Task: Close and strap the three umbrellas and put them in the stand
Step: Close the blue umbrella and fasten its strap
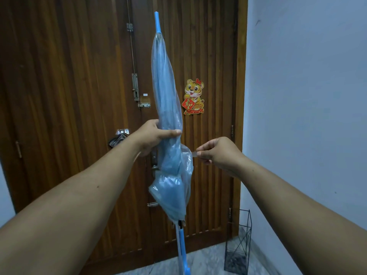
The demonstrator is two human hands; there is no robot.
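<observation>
Blue umbrella (166,100) gripped by left hand (153,135); right hand (216,153) pinches its strap (194,154).

umbrella (167,100): glossy translucent blue plastic
door (69,86): ribbed brown wood
stand (238,243): thin black metal wire
floor (208,261): smooth speckled stone

A tiger sticker (194,96) sits on the wooden door (69,96).

Wooden door (79,96), pale wall (307,96), marble floor (208,261)
</observation>
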